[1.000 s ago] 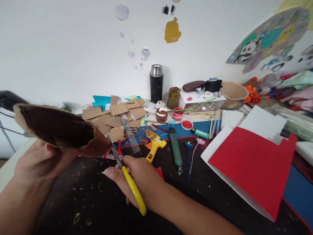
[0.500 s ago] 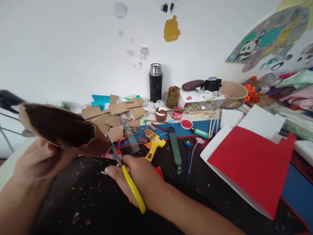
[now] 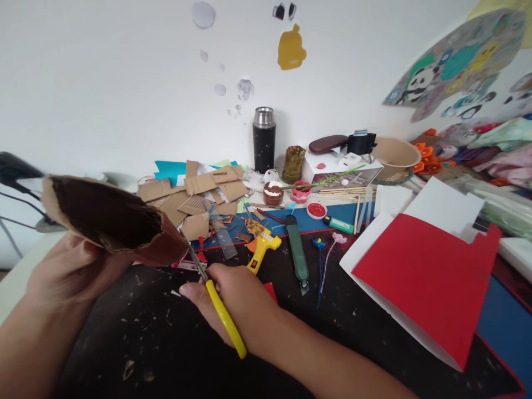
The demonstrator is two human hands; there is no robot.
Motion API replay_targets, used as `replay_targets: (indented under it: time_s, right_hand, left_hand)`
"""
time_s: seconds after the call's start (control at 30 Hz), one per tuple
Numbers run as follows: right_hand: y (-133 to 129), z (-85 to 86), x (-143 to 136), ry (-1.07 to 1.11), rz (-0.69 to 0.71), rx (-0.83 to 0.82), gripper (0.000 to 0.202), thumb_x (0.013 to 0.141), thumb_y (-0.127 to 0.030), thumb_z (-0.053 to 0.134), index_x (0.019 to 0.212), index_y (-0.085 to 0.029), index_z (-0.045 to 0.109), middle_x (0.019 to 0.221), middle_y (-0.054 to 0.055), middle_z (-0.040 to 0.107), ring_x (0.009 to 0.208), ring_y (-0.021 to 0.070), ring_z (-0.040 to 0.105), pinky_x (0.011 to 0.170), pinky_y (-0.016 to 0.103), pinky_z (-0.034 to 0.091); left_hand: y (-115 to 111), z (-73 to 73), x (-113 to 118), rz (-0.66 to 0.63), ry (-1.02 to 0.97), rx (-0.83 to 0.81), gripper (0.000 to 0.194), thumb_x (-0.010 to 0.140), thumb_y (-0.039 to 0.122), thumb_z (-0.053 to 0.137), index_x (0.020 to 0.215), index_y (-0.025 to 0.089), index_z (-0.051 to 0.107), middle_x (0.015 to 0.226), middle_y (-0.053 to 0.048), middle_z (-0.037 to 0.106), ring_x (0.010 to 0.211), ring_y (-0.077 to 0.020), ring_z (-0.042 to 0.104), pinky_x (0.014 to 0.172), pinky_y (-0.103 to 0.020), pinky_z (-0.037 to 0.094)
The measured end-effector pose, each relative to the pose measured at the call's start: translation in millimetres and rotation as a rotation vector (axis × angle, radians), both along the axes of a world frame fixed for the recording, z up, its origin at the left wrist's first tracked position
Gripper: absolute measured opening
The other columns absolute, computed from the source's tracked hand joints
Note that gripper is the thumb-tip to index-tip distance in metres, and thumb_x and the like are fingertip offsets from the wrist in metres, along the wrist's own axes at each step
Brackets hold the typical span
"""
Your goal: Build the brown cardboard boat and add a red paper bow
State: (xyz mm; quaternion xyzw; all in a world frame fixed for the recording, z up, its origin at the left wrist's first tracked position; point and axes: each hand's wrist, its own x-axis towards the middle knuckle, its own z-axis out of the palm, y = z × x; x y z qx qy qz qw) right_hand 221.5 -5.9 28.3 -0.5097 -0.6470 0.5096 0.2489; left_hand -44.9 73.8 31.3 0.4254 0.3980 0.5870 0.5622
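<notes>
Held up at the left is a hollow brown cardboard form [image 3: 160, 247] with a rough-cut rim, its dark inside facing me. My left hand [image 3: 70, 271] grips it from below, fingers closed round its underside. In my right hand [image 3: 233, 302] is a pair of scissors [image 3: 224, 316] with yellow handles. Their metal blades reach up to the form's right end and touch or nearly touch its edge; whether they are closed on the cardboard I cannot tell. Part of the yellow handle loop is hidden behind my hand.
Behind my hands lie cardboard scraps [image 3: 216, 180], a yellow glue gun [image 3: 261, 252] and a green utility knife [image 3: 297, 255]. A black thermos [image 3: 264, 141] stands by the wall, near paint pots [image 3: 273, 194]. Red corrugated sheet [image 3: 424, 282] lies on white paper at the right.
The left end of the cardboard form has shifted slightly to the right, its opening turned a little. My right hand and the scissors have stayed almost in place.
</notes>
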Motion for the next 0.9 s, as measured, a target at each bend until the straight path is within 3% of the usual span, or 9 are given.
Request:
replay_targets:
  time_s: [0.1, 0.2, 0.3, 0.43, 0.57, 0.7, 0.8, 0.9]
  right_hand:
    - [1.0, -1.1, -0.5, -0.016, -0.016, -0.007, 0.046, 0.104, -0.063, 0.071, 0.087, -0.021, 0.069, 0.069, -0.002, 0.059, 0.063, 0.0150, 0.055, 0.063, 0.028, 0.037]
    - [1.6, -4.0, 0.6, 0.031, -0.041, 0.006, 0.046, 0.104, -0.064, 0.070, 0.087, -0.021, 0.068, 0.069, -0.002, 0.061, 0.063, 0.0153, 0.058, 0.062, 0.027, 0.040]
    - [1.6, -8.5, 2.3, 0.195, -0.023, -0.102, 0.048, 0.105, -0.068, 0.067, 0.092, -0.022, 0.065, 0.064, -0.003, 0.062, 0.056, 0.0145, 0.062, 0.057, 0.025, 0.045]
    - [1.2, -13.5, 1.5, 0.423, -0.007, -0.252, 0.049, 0.101, -0.071, 0.072, 0.098, -0.023, 0.062, 0.061, -0.005, 0.064, 0.053, 0.0146, 0.066, 0.054, 0.022, 0.050]
    - [1.7, -13.0, -0.8, 0.515, 0.045, -0.369, 0.059, 0.084, -0.074, 0.089, 0.100, -0.023, 0.062, 0.068, -0.005, 0.067, 0.057, 0.0146, 0.067, 0.057, 0.023, 0.052]
    - [2.0, -8.0, 2.4, 0.484, 0.109, -0.386, 0.067, 0.071, -0.063, 0.103, 0.111, -0.024, 0.065, 0.080, -0.004, 0.071, 0.072, 0.0171, 0.072, 0.062, 0.023, 0.051]
    - [0.8, -4.0, 6.8, 0.397, 0.185, -0.290, 0.064, 0.074, -0.054, 0.105, 0.119, -0.025, 0.069, 0.091, -0.001, 0.075, 0.082, 0.0183, 0.073, 0.067, 0.022, 0.050]
    - [-1.3, -2.0, 7.9, 0.389, 0.228, -0.269, 0.058, 0.081, -0.056, 0.100, 0.120, -0.024, 0.071, 0.095, 0.001, 0.075, 0.084, 0.0187, 0.075, 0.068, 0.022, 0.052]
  left_hand:
    - [-3.2, 11.1, 7.3, 0.016, 0.129, 0.027, 0.050, 0.054, 0.052, 0.105, 0.092, 0.022, 0.091, 0.089, -0.008, 0.090, 0.114, -0.0473, 0.080, 0.109, -0.064, 0.067]
    - [-2.8, 20.9, 9.4, 0.010, 0.103, 0.066, 0.041, 0.069, 0.049, 0.096, 0.100, 0.022, 0.092, 0.099, -0.007, 0.090, 0.101, -0.0392, 0.082, 0.095, -0.055, 0.073]
    - [4.1, 24.8, 6.3, -0.046, 0.064, 0.171, 0.045, 0.075, 0.051, 0.091, 0.108, 0.021, 0.091, 0.102, -0.011, 0.090, 0.089, -0.0362, 0.082, 0.074, -0.049, 0.076]
    - [12.9, 24.7, 3.3, -0.094, 0.027, 0.243, 0.058, 0.074, 0.059, 0.093, 0.116, 0.018, 0.088, 0.096, -0.017, 0.088, 0.079, -0.0357, 0.083, 0.060, -0.046, 0.074]
    - [13.6, 24.2, 4.9, -0.042, 0.040, 0.302, 0.048, 0.075, 0.057, 0.091, 0.104, 0.018, 0.089, 0.095, -0.017, 0.087, 0.080, -0.0344, 0.084, 0.062, -0.044, 0.075]
    - [13.1, 25.4, 7.9, -0.008, 0.046, 0.281, 0.048, 0.071, 0.060, 0.093, 0.096, 0.020, 0.088, 0.086, -0.014, 0.086, 0.076, -0.0316, 0.083, 0.064, -0.042, 0.075]
    - [13.8, 26.1, 8.7, 0.010, 0.043, 0.268, 0.051, 0.067, 0.062, 0.095, 0.095, 0.020, 0.087, 0.085, -0.013, 0.085, 0.076, -0.0310, 0.082, 0.065, -0.041, 0.075]
    - [14.5, 26.0, 7.7, 0.003, 0.051, 0.273, 0.052, 0.068, 0.064, 0.094, 0.096, 0.021, 0.087, 0.086, -0.013, 0.085, 0.077, -0.0309, 0.081, 0.067, -0.042, 0.075]
